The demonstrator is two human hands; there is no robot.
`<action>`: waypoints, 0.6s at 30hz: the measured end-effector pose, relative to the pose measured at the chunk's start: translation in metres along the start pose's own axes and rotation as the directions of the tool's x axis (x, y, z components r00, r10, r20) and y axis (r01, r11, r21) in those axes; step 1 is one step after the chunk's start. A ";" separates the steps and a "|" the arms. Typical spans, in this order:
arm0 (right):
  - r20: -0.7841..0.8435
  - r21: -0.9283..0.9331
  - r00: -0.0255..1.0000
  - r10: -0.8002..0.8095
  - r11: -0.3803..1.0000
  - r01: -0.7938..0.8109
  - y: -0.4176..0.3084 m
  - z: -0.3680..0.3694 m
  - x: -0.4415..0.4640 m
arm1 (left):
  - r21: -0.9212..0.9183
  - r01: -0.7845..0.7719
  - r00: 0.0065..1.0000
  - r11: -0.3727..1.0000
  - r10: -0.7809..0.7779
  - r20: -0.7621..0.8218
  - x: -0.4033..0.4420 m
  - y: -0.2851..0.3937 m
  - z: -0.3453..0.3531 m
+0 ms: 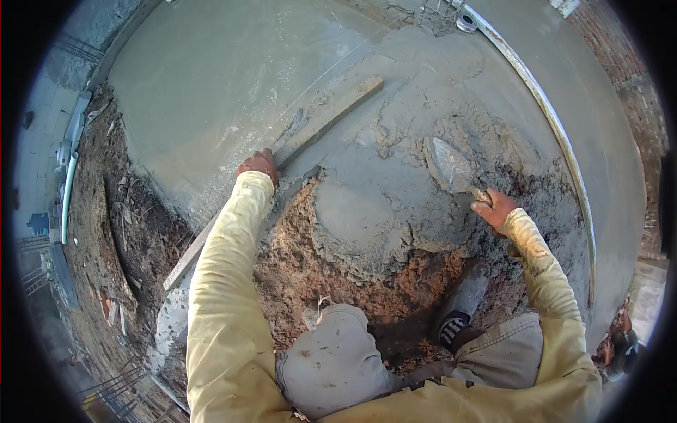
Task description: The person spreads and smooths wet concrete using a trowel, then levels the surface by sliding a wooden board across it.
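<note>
While clasping the straightedge board [331,118] near mid-length in the closed left hand [259,166], holds it slantwise over wet concrete [423,77], far end pointing forward and right, near end back and left past the sleeve [227,268]. Grips the trowel [452,166] by its handle in the closed right hand [498,210], blade beyond it, pointing forward and left.

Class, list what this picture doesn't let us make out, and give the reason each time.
All in the head view:
- Board, middle stretch: hidden by the left hand and sleeve.
- Trowel, much of its handle: covered by the right hand.
- Left foot: hidden behind the knee.
- Dark shapes at lower right: blurred near the lens edge.
</note>
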State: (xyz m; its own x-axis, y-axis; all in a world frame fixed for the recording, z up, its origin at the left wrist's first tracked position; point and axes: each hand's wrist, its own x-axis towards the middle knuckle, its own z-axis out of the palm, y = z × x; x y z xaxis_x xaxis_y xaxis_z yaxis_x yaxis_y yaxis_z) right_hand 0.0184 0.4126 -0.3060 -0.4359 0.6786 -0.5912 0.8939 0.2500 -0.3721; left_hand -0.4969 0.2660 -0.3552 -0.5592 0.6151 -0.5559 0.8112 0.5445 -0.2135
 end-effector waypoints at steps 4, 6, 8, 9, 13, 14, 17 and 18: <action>0.101 0.071 0.988 0.116 0.990 -0.123 -0.004 -0.017 -0.006 | -0.099 -0.003 1.000 0.995 0.000 -0.031 -0.059 -0.052 0.018; 0.195 0.156 0.959 0.208 0.958 -0.240 -0.018 -0.029 -0.007 | -0.119 -0.003 0.996 0.993 -0.009 -0.093 -0.081 -0.088 0.046; 0.222 0.155 0.960 0.173 0.965 -0.209 -0.015 -0.029 0.001 | -0.200 -0.118 0.958 0.973 0.059 -0.281 -0.074 -0.135 0.099; 0.227 0.159 0.961 0.160 0.967 -0.199 -0.013 -0.030 0.004 | -0.178 -0.116 0.946 0.977 0.054 -0.321 -0.072 -0.143 0.110; 0.191 0.094 0.963 0.188 0.973 -0.209 -0.014 -0.037 0.009 | -0.123 -0.137 0.894 0.983 0.069 -0.443 -0.078 -0.148 0.128; 0.167 0.132 0.969 0.182 0.970 -0.205 -0.013 -0.038 0.005 | -0.104 -0.150 0.880 0.983 0.085 -0.466 -0.080 -0.150 0.129; 0.126 0.166 0.976 0.175 0.967 -0.195 0.003 -0.040 -0.005 | -0.175 -0.216 0.846 0.961 0.094 -0.524 -0.083 -0.153 0.130; 0.093 0.149 0.985 0.144 0.976 -0.157 0.017 -0.038 -0.006 | -0.187 -0.274 0.805 0.943 0.118 -0.581 -0.079 -0.148 0.126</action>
State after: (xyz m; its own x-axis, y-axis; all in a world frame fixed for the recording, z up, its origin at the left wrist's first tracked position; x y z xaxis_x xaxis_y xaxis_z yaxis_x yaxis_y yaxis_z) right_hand 0.0406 0.4393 -0.2815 -0.3103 0.6403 -0.7027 0.9254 0.0343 -0.3774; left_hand -0.5512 0.0656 -0.3808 -0.4538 0.8911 -0.0058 0.8863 0.4520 0.1009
